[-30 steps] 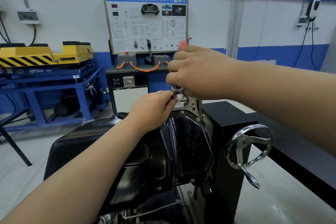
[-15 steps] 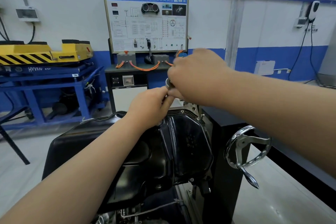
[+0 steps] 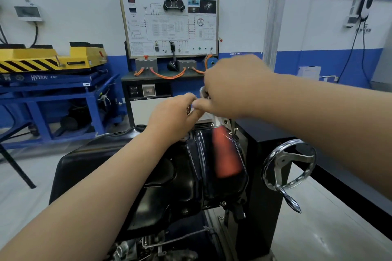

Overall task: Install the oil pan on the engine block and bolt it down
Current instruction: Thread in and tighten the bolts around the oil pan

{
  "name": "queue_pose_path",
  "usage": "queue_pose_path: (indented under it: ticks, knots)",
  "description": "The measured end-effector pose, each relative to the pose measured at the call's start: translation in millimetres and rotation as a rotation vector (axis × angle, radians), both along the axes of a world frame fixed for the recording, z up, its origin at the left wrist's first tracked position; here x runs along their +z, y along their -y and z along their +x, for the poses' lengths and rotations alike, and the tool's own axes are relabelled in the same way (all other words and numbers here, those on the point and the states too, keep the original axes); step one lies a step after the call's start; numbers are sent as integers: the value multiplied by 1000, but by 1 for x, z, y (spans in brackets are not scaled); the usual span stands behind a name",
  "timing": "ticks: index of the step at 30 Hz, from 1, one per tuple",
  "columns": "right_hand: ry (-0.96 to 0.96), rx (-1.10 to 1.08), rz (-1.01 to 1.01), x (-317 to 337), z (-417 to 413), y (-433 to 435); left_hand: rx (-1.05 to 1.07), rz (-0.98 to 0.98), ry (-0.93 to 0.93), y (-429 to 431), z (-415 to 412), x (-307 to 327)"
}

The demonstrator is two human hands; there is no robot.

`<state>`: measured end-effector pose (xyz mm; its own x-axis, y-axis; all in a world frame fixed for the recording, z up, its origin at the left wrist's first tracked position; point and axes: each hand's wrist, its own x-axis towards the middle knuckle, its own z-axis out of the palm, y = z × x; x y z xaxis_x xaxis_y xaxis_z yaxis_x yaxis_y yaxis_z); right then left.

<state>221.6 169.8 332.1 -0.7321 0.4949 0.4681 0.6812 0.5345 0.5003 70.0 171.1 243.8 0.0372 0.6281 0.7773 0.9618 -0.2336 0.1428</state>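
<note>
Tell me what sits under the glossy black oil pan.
Below the glossy black oil pan, grey metal engine parts and a thin bent rod show; its sealing face is hidden.

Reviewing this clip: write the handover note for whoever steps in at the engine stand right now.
Right hand: grips a red-handled tool, its handle hanging blurred over the pan.
Left hand: fingertips bunched at the tool's metal end; what they pinch is hidden.
Oil pan: seated on the engine, beside the stand's handwheel.
Done: pan in place; what look like bolt heads show along its right flange.
Left: fit and tighten the bolts, probably starting at the far corner under the hands; tightness cannot be judged.
</note>
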Motion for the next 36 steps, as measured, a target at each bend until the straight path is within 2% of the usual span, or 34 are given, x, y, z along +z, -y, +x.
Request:
queue_pose_path:
  ticks: [2, 3, 6, 8, 10, 14, 16, 18, 23, 25, 29, 32, 33, 36]
  knots:
    - [-198, -79, -169, -6, -1, 1, 108, -25, -89, 1, 3, 1]
    - [-201, -56, -148, -7, -2, 1, 106, -14, -114, 1, 5, 0]
    - [16, 89, 18, 1, 0, -1, -45, 86, -126, 4, 1, 0]
    - [245, 223, 150, 10, 6, -6, -63, 60, -173, 6, 0, -2]
    - [324, 257, 190, 13, 10, -12, -44, 31, -199, 4, 1, -5]
    - [48, 105, 102, 4, 6, -11, 18, 140, -40, 3, 3, -2]
    - [-147, 18, -54, -5, 2, -7, 20, 133, -34, 2, 2, -1]
    - [-191, 28, -53, -11, -2, -8, 2, 103, -55, 3, 2, -2]
    - [209, 241, 77, 9, 5, -18, -116, 22, -95, 7, -2, -4]
    - [265, 286, 77, 13, 9, -22, -105, -1, -71, 5, -3, -5]
    - [65, 186, 76, 4, 5, -19, -14, 48, 67, 1, 3, -1]
    - [-134, 75, -24, -5, -3, -12, -35, 16, 104, 2, 2, -1]
    - [-108, 87, -14, -6, -4, -12, -69, -15, 100, 2, -1, -1]
    - [170, 257, 140, 5, 1, -14, -164, -89, 79, 4, -6, -4]
